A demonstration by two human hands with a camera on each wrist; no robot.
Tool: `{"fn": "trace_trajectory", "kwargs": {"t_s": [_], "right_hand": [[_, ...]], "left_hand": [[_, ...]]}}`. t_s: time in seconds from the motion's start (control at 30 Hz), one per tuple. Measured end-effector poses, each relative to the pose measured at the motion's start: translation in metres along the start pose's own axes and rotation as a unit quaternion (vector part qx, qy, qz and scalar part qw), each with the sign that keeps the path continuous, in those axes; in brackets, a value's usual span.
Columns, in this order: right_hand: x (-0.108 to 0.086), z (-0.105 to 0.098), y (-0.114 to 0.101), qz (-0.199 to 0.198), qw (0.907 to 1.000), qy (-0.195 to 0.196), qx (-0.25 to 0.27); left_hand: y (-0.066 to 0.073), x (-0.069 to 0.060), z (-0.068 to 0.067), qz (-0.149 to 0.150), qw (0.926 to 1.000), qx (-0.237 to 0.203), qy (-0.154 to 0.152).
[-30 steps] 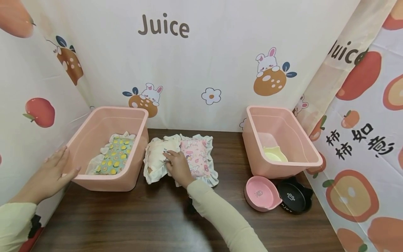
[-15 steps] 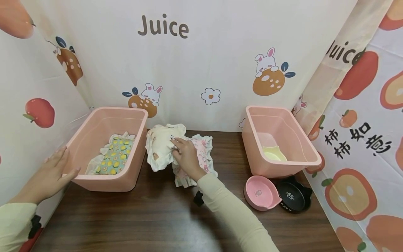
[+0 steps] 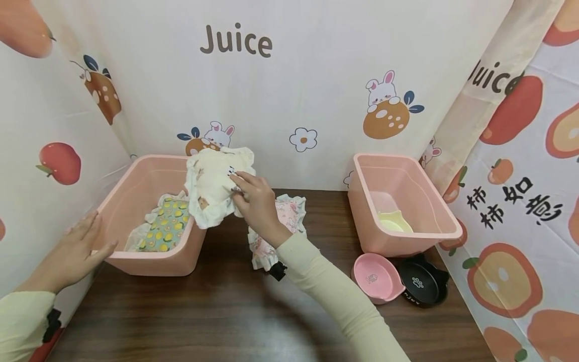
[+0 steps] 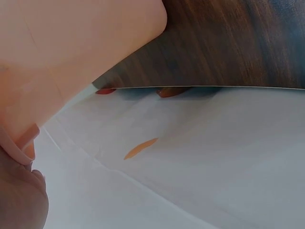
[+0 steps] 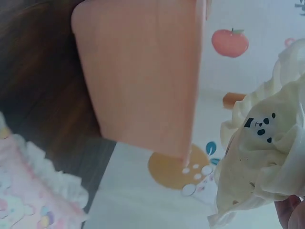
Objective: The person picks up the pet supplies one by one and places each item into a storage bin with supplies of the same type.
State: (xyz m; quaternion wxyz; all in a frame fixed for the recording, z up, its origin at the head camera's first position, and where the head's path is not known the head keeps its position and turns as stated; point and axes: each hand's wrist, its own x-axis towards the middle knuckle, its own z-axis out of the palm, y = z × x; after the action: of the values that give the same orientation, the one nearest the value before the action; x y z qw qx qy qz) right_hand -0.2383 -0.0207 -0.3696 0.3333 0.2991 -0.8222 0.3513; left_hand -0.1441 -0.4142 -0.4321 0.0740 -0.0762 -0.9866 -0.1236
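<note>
My right hand (image 3: pixel 257 201) pinches a cream pillow (image 3: pixel 216 183) with ruffled edges and holds it up off the table, partly over the right rim of the left pink bin (image 3: pixel 190 251). In the right wrist view the cream pillow (image 5: pixel 257 152) shows a small panda print, with a bit of the hand at its lower edge. Inside the left bin lies a green pillow (image 3: pixel 168 223) with a lemon print. My left hand (image 3: pixel 72 251) rests on that bin's left rim, its fingers extended. A pink ruffled pillow (image 3: pixel 287 216) lies on the table, partly hidden behind my right hand.
At the right stands a second pink bin (image 3: pixel 402 242) with a pale yellow bowl (image 3: pixel 394 221) inside. In front of it a pink bowl (image 3: pixel 375 279) and a black bowl (image 3: pixel 422 281) sit side by side on the brown table (image 3: pixel 203 317). Printed curtains enclose the back and sides.
The cream pillow has been lifted off the table, away from the pink pillow, and carried up and left to the bin's rim. My left hand stays on the bin.
</note>
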Motion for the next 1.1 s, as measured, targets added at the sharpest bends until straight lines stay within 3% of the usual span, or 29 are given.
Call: {"fn": "trace_trajectory", "kwargs": {"t_s": [0.23,0.57,0.93,1.1], "right_hand": [[0.013,0.009,-0.020,-0.022,0.9997,-0.006,-0.001],[0.020,0.031,-0.039,-0.018,0.9995,-0.027,-0.006],[0.016,0.059,-0.054,0.005,0.9994,-0.030,-0.018],[0.010,0.070,-0.056,0.049,0.9979,-0.041,-0.011]], "left_hand": [[0.000,0.000,-0.001,0.007,1.0000,-0.004,-0.001],[-0.002,0.000,-0.001,0.011,0.9999,0.002,0.002],[-0.003,-0.002,-0.001,0.018,0.9998,0.009,0.011],[-0.003,-0.002,0.001,0.020,0.9997,0.008,0.013]]}}
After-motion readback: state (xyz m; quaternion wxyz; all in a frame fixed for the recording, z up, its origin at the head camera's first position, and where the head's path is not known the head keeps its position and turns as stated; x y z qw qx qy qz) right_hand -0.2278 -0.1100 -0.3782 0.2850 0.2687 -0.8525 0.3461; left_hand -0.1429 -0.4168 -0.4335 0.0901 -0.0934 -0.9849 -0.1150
